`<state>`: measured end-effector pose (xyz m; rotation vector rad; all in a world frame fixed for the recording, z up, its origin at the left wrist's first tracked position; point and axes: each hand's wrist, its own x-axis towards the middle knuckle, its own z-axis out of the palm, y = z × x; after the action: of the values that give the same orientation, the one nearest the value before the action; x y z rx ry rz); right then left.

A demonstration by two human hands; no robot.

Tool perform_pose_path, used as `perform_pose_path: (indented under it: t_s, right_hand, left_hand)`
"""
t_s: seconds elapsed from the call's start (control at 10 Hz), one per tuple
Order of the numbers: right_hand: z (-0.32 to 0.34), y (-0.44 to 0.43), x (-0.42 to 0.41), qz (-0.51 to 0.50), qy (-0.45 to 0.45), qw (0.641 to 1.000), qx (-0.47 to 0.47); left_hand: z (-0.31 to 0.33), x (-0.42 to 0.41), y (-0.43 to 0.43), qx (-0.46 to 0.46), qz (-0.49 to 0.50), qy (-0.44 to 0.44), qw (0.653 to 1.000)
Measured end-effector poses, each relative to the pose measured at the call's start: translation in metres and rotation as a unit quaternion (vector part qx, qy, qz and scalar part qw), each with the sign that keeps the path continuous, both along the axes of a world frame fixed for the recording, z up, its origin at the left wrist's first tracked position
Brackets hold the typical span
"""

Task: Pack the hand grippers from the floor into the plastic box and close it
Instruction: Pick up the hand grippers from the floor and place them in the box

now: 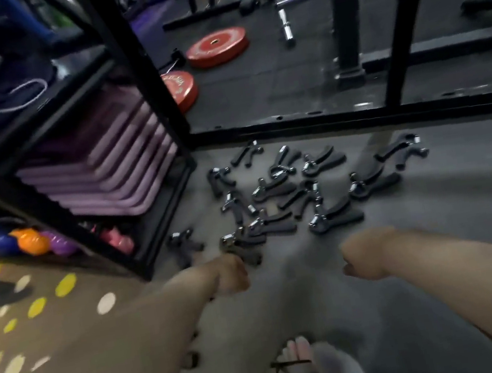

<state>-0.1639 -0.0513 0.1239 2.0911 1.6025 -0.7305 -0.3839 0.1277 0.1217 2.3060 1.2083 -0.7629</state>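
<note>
black foam-handled hand grippers with chrome springs (285,192) scattered on grey floor (439,219), ahead of me. my left hand (230,275) curled, touching nearest gripper; clamped or not, cannot tell. my right hand (362,259) fisted, apart from pile. black metal rack (152,81) left.

A gym, seen from its dark rubber floor (287,88). Red bumper plates (216,47) lying flat beside a loaded barbell (278,1). Black rack uprights (346,6) bolted to a base frame. Storage shelf (128,75) stacked with purple step platforms (104,164), coloured small dumbbells (32,243) below. Hand grippers (288,192) scattered in front.
</note>
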Motion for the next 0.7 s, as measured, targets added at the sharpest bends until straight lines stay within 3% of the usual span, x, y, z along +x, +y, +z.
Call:
perform_pose_path:
  t_s: [0.1, 0.3, 0.5, 0.7]
  right_hand:
    - [-0.023, 0.046, -0.039, 0.049, 0.002, 0.999, 0.0]
    - [-0.049, 0.098, -0.125, 0.113, 0.09, 0.989, 0.026]
    - [-0.077, 0.133, -0.182, 0.083, 0.174, 0.981, 0.014]
    - [-0.12, 0.17, -0.237, -0.003, 0.244, 0.97, -0.015]
  left_hand:
    - [-0.012, -0.047, 0.008, -0.003, 0.037, 0.038, 0.999]
    - [-0.032, -0.144, 0.035, 0.0, 0.143, 0.049, 0.989]
    - [-0.054, -0.193, 0.058, 0.006, 0.237, 0.01, 0.972]
    - [-0.092, -0.238, 0.065, -0.045, 0.328, -0.018, 0.943]
